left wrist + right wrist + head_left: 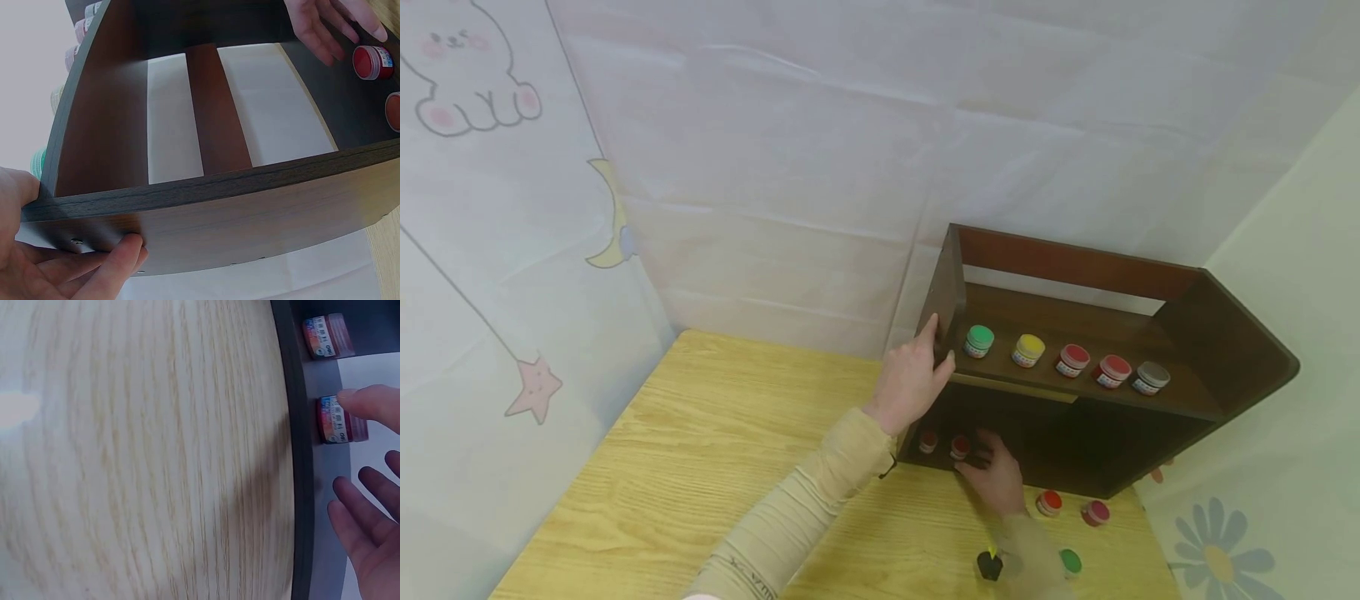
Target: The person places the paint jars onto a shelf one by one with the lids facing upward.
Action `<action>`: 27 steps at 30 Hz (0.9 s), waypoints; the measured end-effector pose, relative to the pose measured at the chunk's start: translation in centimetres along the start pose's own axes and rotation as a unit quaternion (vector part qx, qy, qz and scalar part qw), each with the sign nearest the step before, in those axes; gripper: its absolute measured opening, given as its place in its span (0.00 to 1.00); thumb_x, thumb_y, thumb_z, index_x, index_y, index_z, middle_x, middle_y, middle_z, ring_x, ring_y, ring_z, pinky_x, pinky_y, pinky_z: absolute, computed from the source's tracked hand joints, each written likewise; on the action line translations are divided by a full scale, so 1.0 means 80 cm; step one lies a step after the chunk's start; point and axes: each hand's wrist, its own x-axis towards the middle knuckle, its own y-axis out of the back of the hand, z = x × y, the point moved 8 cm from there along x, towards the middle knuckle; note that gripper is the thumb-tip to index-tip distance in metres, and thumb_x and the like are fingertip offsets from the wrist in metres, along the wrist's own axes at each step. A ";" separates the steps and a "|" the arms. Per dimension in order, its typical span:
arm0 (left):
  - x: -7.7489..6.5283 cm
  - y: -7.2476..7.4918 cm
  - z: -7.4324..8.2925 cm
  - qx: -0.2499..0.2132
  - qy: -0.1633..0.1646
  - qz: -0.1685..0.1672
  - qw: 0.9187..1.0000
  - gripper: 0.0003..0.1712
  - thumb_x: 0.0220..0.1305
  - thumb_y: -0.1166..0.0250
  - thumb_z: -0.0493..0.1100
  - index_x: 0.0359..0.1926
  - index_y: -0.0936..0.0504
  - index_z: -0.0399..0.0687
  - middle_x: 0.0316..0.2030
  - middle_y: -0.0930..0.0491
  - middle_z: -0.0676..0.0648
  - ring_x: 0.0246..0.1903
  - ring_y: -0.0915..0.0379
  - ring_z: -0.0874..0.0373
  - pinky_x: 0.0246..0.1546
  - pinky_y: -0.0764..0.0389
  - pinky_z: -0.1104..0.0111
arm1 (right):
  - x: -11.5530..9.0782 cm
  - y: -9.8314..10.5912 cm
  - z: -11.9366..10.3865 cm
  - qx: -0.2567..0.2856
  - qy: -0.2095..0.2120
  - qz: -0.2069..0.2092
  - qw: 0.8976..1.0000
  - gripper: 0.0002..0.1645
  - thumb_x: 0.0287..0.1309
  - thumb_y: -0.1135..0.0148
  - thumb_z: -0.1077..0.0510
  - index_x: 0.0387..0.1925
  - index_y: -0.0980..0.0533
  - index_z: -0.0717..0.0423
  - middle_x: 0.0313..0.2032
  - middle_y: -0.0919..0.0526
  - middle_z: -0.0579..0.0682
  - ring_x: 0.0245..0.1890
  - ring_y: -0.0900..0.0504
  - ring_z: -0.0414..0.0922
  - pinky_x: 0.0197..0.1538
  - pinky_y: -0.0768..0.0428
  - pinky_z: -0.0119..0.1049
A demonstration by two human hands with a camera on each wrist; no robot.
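My left hand (910,383) grips the left side panel of a dark brown wooden shelf (1247,333); in the left wrist view its fingers (119,265) lie against the panel's outer face. My right hand (996,475) is at the lower level, beside a small red-lidded paint jar (960,447). In the right wrist view the thumb (369,403) overlaps that jar's edge, while the other fingers are spread apart from it. A second red paint jar (928,441) stands to its left on the same board.
Green (978,342), yellow (1028,351), red and grey-lidded jars stand in a row on the upper level. On the wood-grain table (737,433) are a red jar (1049,502), a magenta jar (1096,512), a green jar (1071,562) and a small black object (989,566).
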 end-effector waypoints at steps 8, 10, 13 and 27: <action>0.000 0.000 -0.001 -0.009 0.001 -0.003 1.000 0.37 0.73 0.42 0.50 0.75 0.34 0.32 0.16 0.25 0.49 0.09 0.42 0.62 0.11 0.41 0.73 | -0.006 0.012 0.003 -0.010 0.005 0.013 1.000 0.43 0.52 0.25 0.58 0.69 0.30 0.61 0.67 0.26 0.68 0.59 0.21 0.64 0.58 0.20 0.59; 0.000 0.000 -0.001 -0.011 0.002 -0.005 1.000 0.37 0.73 0.42 0.50 0.75 0.34 0.32 0.16 0.25 0.49 0.09 0.42 0.63 0.11 0.41 0.73 | -0.008 0.016 0.002 -0.017 0.005 0.023 1.000 0.43 0.51 0.24 0.58 0.68 0.28 0.60 0.66 0.25 0.67 0.58 0.20 0.64 0.58 0.19 0.59; -0.001 0.000 -0.001 -0.015 0.004 -0.006 1.000 0.37 0.73 0.42 0.50 0.75 0.34 0.32 0.17 0.24 0.49 0.09 0.43 0.63 0.11 0.41 0.73 | -0.011 0.022 -0.002 -0.021 0.009 0.034 0.999 0.42 0.50 0.24 0.59 0.67 0.28 0.62 0.66 0.24 0.67 0.57 0.20 0.64 0.57 0.19 0.59; 0.000 -0.001 -0.001 -0.018 0.001 0.000 1.000 0.37 0.73 0.42 0.49 0.74 0.34 0.31 0.16 0.26 0.49 0.09 0.42 0.63 0.10 0.40 0.73 | -0.024 0.051 -0.017 -0.029 0.022 0.060 0.998 0.39 0.52 0.24 0.60 0.65 0.26 0.65 0.62 0.24 0.70 0.55 0.20 0.65 0.55 0.20 0.61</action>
